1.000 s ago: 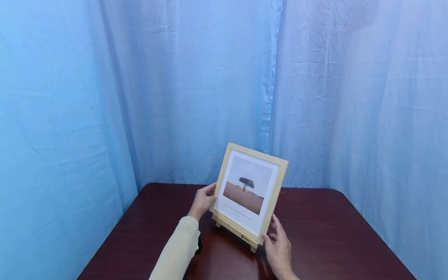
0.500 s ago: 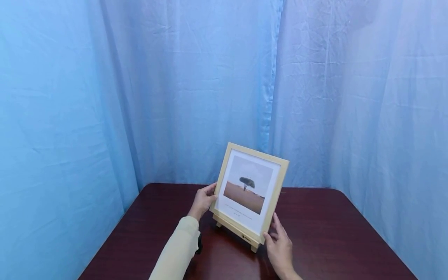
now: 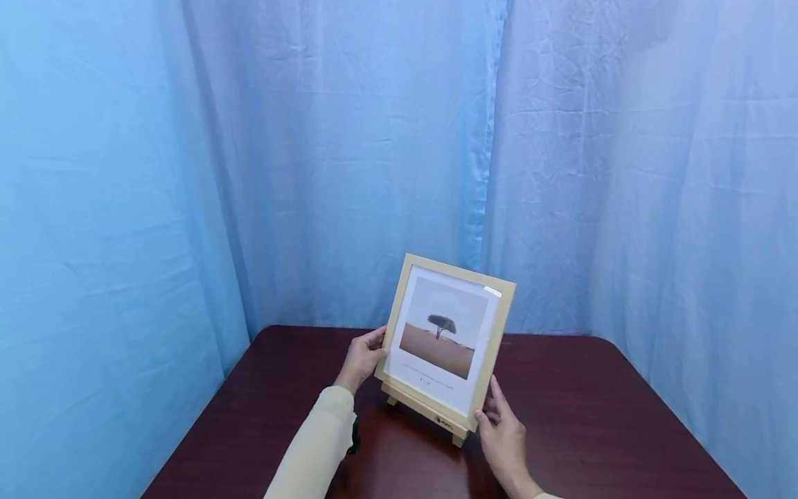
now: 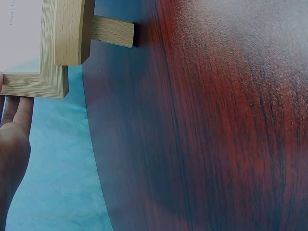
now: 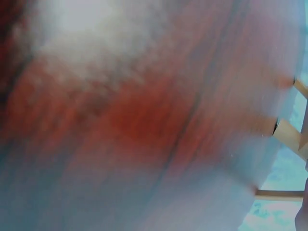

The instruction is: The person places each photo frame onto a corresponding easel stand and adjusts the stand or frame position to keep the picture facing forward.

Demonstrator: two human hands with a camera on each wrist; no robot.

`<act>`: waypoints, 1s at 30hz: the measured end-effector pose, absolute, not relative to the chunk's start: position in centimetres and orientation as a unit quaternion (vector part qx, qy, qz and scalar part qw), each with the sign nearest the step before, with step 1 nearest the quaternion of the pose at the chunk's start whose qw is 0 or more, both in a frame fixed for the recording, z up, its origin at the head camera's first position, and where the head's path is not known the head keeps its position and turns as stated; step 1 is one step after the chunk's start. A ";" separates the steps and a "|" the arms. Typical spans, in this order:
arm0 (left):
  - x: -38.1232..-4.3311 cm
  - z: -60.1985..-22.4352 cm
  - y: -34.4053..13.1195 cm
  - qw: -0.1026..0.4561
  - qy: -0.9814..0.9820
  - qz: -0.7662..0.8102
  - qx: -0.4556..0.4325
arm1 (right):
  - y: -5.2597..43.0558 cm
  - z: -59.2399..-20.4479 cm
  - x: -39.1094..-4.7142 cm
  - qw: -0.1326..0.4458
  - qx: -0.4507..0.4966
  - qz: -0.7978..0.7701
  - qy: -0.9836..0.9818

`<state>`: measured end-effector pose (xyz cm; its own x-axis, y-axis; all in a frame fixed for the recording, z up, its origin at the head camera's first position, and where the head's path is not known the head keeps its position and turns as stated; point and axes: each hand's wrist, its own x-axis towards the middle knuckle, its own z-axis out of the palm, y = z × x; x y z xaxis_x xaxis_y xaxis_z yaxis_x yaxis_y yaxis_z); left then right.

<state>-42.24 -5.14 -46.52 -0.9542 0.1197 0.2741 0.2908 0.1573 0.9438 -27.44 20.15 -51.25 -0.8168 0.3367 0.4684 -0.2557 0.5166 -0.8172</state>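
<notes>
A light wooden picture frame [image 3: 439, 333], with a print of a lone tree, leans back on a small wooden tabletop easel [image 3: 427, 407]. My left hand [image 3: 361, 359] pinches its left edge, thumb in front and fingers at the side and behind. At the lower right corner, my right hand [image 3: 503, 438] grips the edge with the thumb in front and fingers reaching behind. The left wrist view shows the frame's corner, the easel's ledge [image 4: 70, 33] and one leg [image 4: 113, 31] on the tabletop. Easel legs [image 5: 288, 135] appear at the right wrist view's right edge.
Beneath the easel is a dark red-brown glossy table [image 3: 580, 416] with rounded far corners. Blue curtains [image 3: 374, 152] hang behind it and along both sides. The frame hides most of the easel's upper part.
The frame and easel have turned slightly, their lower right corner shifting a little right and away. My right hand moved with them; my left stayed nearly still. Glare appeared at the frame's upper right.
</notes>
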 end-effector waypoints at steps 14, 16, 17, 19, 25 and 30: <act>-41.9 -46.9 -5.6 0.083 -0.759 -0.633 -0.124 | 21.0 -50.6 -28.5 0.280 -0.020 0.488 -0.826; -41.8 -47.0 -5.6 0.087 -0.761 -0.630 -0.124 | 21.2 -50.6 -28.7 0.275 -0.022 0.492 -0.826; -41.6 -47.0 -5.6 0.087 -0.761 -0.631 -0.122 | 21.3 -50.6 -28.8 0.271 -0.023 0.494 -0.826; -41.4 -47.0 -5.6 0.090 -0.761 -0.630 -0.122 | 21.5 -50.6 -29.0 0.263 -0.024 0.495 -0.828; -40.7 -47.1 -5.5 0.103 -0.759 -0.632 -0.121 | 22.1 -50.5 -29.4 0.249 -0.021 0.493 -0.833; -40.5 -47.3 -5.4 0.110 -0.757 -0.634 -0.118 | 22.5 -50.4 -29.8 0.238 -0.017 0.487 -0.840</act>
<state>-40.51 -5.44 -47.34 -0.9481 0.0392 0.3156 0.3176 0.1688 0.9331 -29.81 22.51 -50.37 -0.8860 0.2601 0.3838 -0.2040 0.5246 -0.8265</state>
